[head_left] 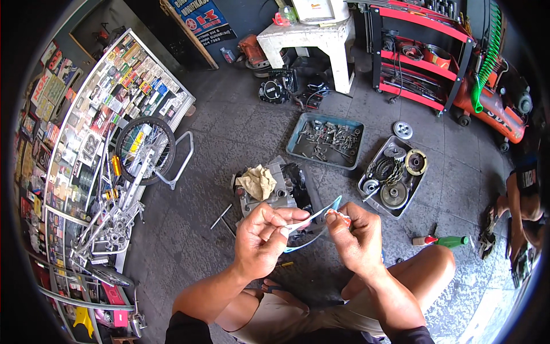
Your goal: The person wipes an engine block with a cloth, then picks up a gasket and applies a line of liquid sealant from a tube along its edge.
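In front of my chest, a thin pale blue and white loop that looks like a gasket hangs between my hands. My left hand pinches one side of it between thumb and fingers. Closed around a small crumpled red-and-white thing, perhaps a tube or sachet, my right hand presses it against the far part of the loop. Just beyond and below sits a grey metal engine block on the floor, with a crumpled tan cloth on top. My hands partly hide the block.
Past the block lie a blue tray of bolts and a metal tray of clutch parts and gears. A green-and-red bottle lies right of my knee. A T-handle wrench lies left. Another person's arm shows at far right.
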`<state>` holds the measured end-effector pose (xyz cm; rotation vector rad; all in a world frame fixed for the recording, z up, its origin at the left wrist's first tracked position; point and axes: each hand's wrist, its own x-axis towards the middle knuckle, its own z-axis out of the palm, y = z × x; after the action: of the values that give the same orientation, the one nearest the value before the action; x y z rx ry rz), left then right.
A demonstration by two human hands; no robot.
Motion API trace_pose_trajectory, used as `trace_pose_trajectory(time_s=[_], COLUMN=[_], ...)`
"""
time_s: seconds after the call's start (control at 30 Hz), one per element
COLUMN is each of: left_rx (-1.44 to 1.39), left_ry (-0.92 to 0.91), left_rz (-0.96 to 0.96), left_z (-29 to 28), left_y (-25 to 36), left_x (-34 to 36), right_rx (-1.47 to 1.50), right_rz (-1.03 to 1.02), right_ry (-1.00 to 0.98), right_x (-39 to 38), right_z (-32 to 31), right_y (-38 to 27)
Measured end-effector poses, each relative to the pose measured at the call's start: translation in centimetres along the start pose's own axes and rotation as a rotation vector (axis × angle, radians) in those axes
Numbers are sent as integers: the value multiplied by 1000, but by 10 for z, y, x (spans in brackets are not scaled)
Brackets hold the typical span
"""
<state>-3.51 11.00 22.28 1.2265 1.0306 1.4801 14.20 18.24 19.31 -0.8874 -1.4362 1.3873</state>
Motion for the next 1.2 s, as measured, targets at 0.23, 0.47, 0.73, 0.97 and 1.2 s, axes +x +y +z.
trace_pose_trajectory(time_s=[0.23,0.47,0.73,0.97,1.2], left_rx=[102,55,-19,-23,0], left_ry=[-3,37,-10,-11,-9], left_rz=[13,56,30,25,30], left_z=[-1,5,-3,1,3], left_y=[-2,-1,-1,-2,0], left_x=[0,1,1,1,-2], right_rx=[-28,26,88,107,21], right_rz=[-75,6,72,36,-14], right_ry=[-94,36,11,48,23], right_x=[-9,-3,-5,-8,-8], right_z=[6,-6,-13,-12,-5], right_y=[-23,6,8,6,-8])
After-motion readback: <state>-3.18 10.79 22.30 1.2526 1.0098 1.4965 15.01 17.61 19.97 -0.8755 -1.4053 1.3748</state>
